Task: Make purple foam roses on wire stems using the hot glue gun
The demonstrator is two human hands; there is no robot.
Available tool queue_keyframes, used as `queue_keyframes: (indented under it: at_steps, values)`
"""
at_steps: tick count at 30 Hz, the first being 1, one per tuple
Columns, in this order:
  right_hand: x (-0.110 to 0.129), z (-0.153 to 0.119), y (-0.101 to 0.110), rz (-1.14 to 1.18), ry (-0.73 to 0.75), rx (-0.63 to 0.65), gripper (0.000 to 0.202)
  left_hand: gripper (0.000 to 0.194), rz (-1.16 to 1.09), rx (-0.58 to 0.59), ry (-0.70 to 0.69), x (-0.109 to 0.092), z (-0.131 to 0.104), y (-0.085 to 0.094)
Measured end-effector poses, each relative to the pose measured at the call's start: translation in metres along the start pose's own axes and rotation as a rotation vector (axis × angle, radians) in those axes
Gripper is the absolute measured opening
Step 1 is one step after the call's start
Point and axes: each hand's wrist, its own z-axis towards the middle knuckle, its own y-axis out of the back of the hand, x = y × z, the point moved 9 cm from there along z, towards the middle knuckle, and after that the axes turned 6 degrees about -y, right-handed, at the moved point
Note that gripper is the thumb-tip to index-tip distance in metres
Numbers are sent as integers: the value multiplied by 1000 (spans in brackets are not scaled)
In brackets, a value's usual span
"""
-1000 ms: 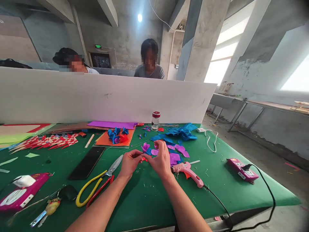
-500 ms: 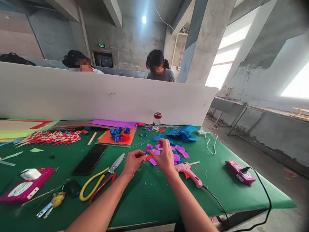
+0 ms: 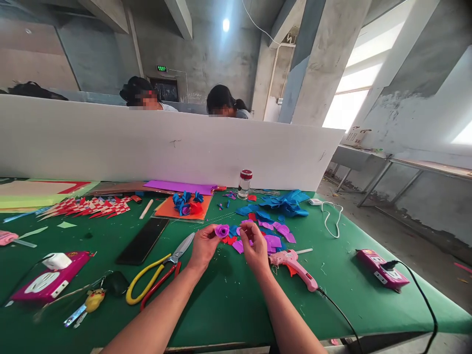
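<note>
My left hand (image 3: pixel 204 246) pinches a small purple paper flower (image 3: pixel 221 231), its rolled petals facing up and toward me. To its right, my right hand (image 3: pixel 254 244) has its fingers closed at a purple paper petal (image 3: pixel 238 231), partly hidden by the fingertips. Beneath and beyond the hands lie loose purple petals (image 3: pixel 273 241) with red and blue scraps among them. A pink glue gun (image 3: pixel 297 268) rests just right of my right hand. Left of my left hand are scissors (image 3: pixel 173 260) with yellow and red handles, blades apart.
A black phone (image 3: pixel 143 241), blue crepe paper (image 3: pixel 285 202), a red-lidded jar (image 3: pixel 245 184) and finished flowers on an orange sheet (image 3: pixel 165 209) lie around. Power strips (image 3: pixel 383 269) (image 3: pixel 51 280) sit at both sides. A white board (image 3: pixel 177 142) stands behind; two people are beyond it.
The purple flower has turned up into view in my left hand. My right hand has drawn away from it to the right, its fingers closing by the petals. The view shifts slightly left.
</note>
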Motion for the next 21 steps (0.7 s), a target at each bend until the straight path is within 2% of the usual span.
queue_keyframes:
  at_steps: [7, 15, 18, 21]
  values:
    - [8, -4, -10, -23, 48, 60, 13, 9, 7, 25, 2, -3, -5, -7]
    - [24, -7, -18, -59, 154, 122, 13, 13, 49, 78, -56, -6, -5, -12]
    - [16, -6, -18, -31, 120, 117, 16, 13, 19, 64, 8, 0, -4, -11]
    - [-3, -2, -16, 59, -21, 115, 24, 13, -62, 24, 78, 5, -1, -5]
